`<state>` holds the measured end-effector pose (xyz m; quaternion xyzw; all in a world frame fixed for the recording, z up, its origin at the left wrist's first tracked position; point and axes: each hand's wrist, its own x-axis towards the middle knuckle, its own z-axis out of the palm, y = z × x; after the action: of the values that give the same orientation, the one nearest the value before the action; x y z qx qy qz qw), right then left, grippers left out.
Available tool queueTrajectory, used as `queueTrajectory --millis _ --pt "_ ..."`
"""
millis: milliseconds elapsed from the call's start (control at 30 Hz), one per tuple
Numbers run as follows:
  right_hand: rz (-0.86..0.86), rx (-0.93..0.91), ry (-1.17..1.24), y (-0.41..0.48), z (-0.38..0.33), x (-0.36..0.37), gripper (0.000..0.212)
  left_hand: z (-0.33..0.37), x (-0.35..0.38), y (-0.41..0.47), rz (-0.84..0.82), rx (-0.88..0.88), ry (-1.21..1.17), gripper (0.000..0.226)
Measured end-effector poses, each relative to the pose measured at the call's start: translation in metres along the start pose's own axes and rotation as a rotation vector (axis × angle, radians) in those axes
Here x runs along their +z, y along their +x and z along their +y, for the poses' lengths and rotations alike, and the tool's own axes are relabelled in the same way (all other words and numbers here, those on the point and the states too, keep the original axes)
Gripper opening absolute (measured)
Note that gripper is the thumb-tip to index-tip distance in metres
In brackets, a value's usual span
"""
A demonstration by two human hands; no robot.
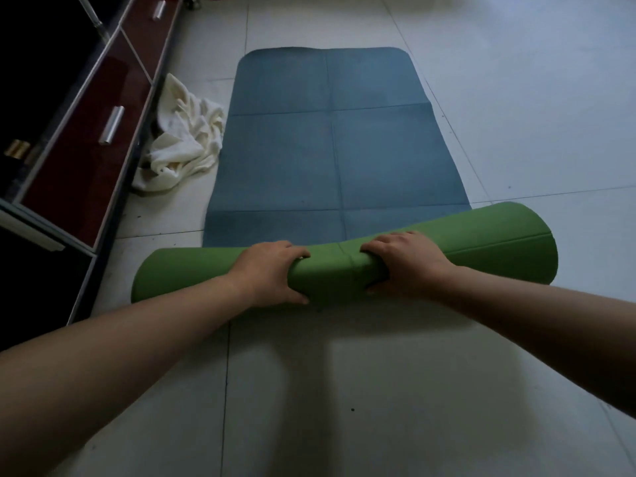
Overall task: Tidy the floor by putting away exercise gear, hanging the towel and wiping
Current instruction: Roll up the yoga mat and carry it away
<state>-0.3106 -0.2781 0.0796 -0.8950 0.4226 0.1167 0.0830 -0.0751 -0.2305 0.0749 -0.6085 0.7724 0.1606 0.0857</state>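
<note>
An exercise mat (330, 139) lies flat on the tiled floor, blue on top with fold creases. Its near end is rolled into a thick roll (488, 246) whose outer side is green, lying crosswise in front of me. My left hand (272, 273) grips the roll left of its middle, fingers over the top and thumb on the near side. My right hand (406, 259) grips it right of the middle in the same way. A crumpled white towel (182, 139) lies on the floor beside the mat's left edge, against the cabinet.
A low dark-red cabinet (86, 160) with metal handles and a silver frame runs along the left side. Pale floor tiles (537, 108) stretch to the right of the mat and in front of the roll.
</note>
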Motion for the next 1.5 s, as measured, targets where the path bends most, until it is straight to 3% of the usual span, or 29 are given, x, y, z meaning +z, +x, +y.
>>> queueTrajectory --millis 267,367,500,667,767,933,1067,1233,1300,1500 --pt "-0.114 0.003 0.131 -0.03 -0.022 -0.008 0.061 0.002 -0.013 -0.028 -0.254 0.06 -0.064 0.073" --pt "-0.158 0.018 0.17 -0.025 -0.021 -0.007 0.064 -0.003 -0.016 -0.023 -0.323 0.043 -0.14 0.08" --pt "-0.163 0.08 0.284 -0.014 -0.011 -0.001 0.093 -0.008 -0.013 -0.018 -0.226 -0.006 -0.202 0.095" --pt "-0.026 0.252 0.38 0.002 0.008 -0.002 0.093 -0.015 0.001 -0.025 0.093 0.011 -0.251 0.07" --pt "0.093 0.319 0.423 0.005 0.01 -0.005 0.088 -0.013 0.008 -0.027 0.008 -0.003 -0.054 0.087" --pt "0.073 0.011 0.283 -0.008 -0.009 0.0 0.092 -0.023 0.003 -0.012 -0.125 0.026 0.067 0.116" --pt "0.03 -0.038 0.142 -0.006 -0.002 0.009 0.1 -0.03 -0.008 0.006 -0.139 0.016 0.014 0.111" --pt "0.199 0.155 0.232 0.01 0.016 -0.004 0.071 -0.034 -0.006 0.005 0.151 0.011 -0.115 0.075" --pt "0.241 0.196 0.256 0.015 0.021 -0.005 0.063 -0.033 -0.002 0.005 0.134 -0.014 -0.077 0.081" --pt "0.089 0.148 0.139 0.019 0.023 0.013 0.105 -0.032 0.006 0.019 0.013 -0.073 0.025 0.114"
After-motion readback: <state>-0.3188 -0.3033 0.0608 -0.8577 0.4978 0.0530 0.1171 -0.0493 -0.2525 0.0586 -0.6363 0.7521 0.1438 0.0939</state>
